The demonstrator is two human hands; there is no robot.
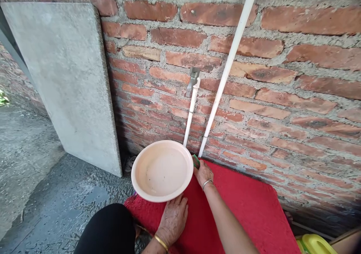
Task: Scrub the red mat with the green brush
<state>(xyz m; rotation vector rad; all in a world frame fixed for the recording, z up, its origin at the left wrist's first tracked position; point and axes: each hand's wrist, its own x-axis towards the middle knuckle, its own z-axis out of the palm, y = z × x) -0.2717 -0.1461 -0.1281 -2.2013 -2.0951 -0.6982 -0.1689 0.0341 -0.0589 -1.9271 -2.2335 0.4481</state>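
A pale pink plastic basin with some clear water in it sits at the left end of a red cloth-covered surface. My left hand, a gold bangle at its wrist, holds the basin's near side, its fingertips partly hidden below the rim. My right hand, with a silver bangle, reaches along the basin's right side. Its fingers are closed on a green scrubbing pad, which touches or nearly touches the basin's outer wall; the exact contact is hidden.
Behind the red surface rises a brick wall with a tap on a short white pipe and a tall white pipe. A grey slab leans at left over wet concrete. A yellow-green plastic item lies lower right.
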